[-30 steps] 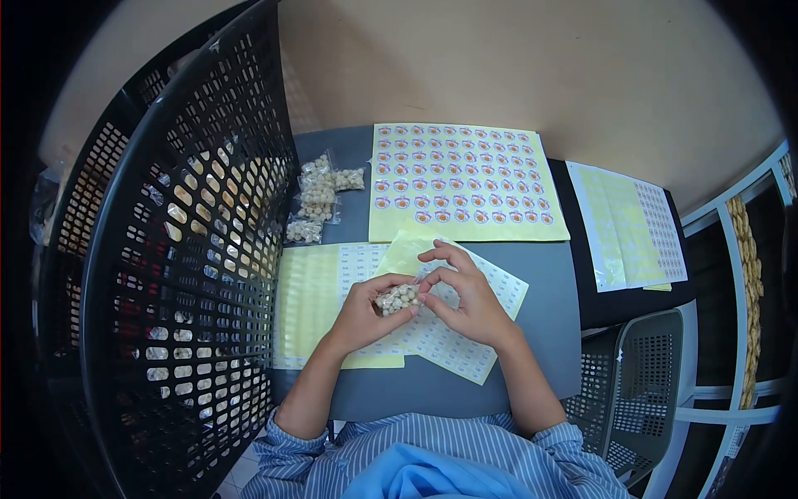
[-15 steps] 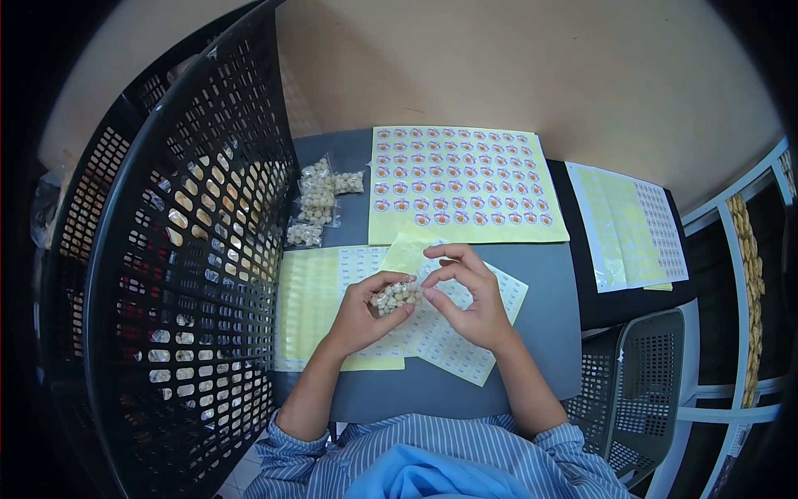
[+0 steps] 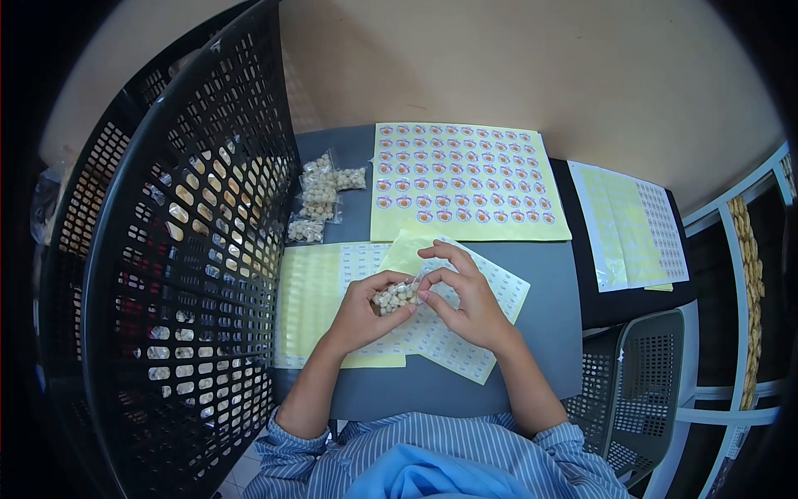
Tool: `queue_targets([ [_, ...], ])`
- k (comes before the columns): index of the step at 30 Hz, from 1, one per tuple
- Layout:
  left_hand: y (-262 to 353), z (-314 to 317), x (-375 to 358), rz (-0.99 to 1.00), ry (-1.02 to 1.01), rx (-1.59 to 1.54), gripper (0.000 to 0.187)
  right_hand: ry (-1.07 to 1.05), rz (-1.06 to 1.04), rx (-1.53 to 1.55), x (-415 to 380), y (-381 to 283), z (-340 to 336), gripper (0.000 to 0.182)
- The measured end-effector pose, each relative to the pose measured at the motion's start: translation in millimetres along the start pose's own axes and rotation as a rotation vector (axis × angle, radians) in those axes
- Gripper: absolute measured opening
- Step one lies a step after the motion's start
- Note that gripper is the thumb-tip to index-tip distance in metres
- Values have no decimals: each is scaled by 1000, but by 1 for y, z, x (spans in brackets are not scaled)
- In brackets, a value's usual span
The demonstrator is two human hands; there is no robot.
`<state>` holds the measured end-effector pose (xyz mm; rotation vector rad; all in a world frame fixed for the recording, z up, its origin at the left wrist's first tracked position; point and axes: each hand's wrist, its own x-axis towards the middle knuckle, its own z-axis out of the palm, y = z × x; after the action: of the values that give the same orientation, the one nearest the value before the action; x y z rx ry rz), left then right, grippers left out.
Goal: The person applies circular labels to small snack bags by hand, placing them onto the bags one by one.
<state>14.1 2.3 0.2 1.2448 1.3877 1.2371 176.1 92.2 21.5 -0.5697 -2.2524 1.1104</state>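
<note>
A small clear bag of pale round pieces (image 3: 394,297) is between my hands. My left hand (image 3: 363,314) wraps round the bag's left side, thumb along its lower edge. My right hand (image 3: 462,301) pinches the bag's right end with thumb and forefinger, its other fingers curled above. Beneath them lie a sheet of small printed labels (image 3: 465,337) and a yellow sheet with labels on its right part (image 3: 309,303). Several similar filled bags (image 3: 319,195) rest on the grey table near the crate. Behind my hands is a large sheet of round orange-and-pink stickers (image 3: 465,175).
A tall black perforated crate (image 3: 108,249), with bagged items showing through its holes, stands at the left. Another sticker sheet (image 3: 619,224) lies on a black surface at the right. Below it is a dark basket (image 3: 652,366), beside a pale metal frame (image 3: 740,287).
My right hand has moved slightly left, and its thumb and forefinger now close on the end of the bag. My left hand keeps its hold.
</note>
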Motion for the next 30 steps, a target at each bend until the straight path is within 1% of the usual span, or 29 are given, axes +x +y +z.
queue_targets([
  [4,1,0,0,-5,-1,-13,31,16,-23,-34,0,-2,0,8],
  [6,1,0,0,12,-3,1,31,30,-92,-118,0,-1,1,9],
  [10,3,0,-1,34,-29,16,30,43,-110,-130,1,-3,0,8],
  [13,2,1,0,73,-4,12,30,82,-92,-52,1,-2,0,10],
  [16,4,2,0,58,18,14,30,127,-42,28,0,-3,4,13],
  [18,6,2,0,57,24,1,30,173,-20,87,0,-2,7,20],
  [19,7,2,0,56,30,-13,30,173,-21,87,1,-4,7,20],
  [21,6,3,-1,61,28,15,30,194,7,76,2,-10,4,34],
  [22,6,3,-1,64,27,43,30,193,7,76,2,-9,5,34],
  [24,6,3,-1,68,29,41,29,210,4,132,1,-4,9,52],
  [25,6,3,0,74,30,40,29,210,4,133,0,-3,10,52],
  [27,5,3,0,79,25,73,29,105,165,321,-2,-2,12,59],
  [28,4,3,0,83,19,105,29,105,165,322,-2,-3,12,59],
  [30,4,3,1,89,24,96,30,58,267,420,-2,-4,11,61],
])
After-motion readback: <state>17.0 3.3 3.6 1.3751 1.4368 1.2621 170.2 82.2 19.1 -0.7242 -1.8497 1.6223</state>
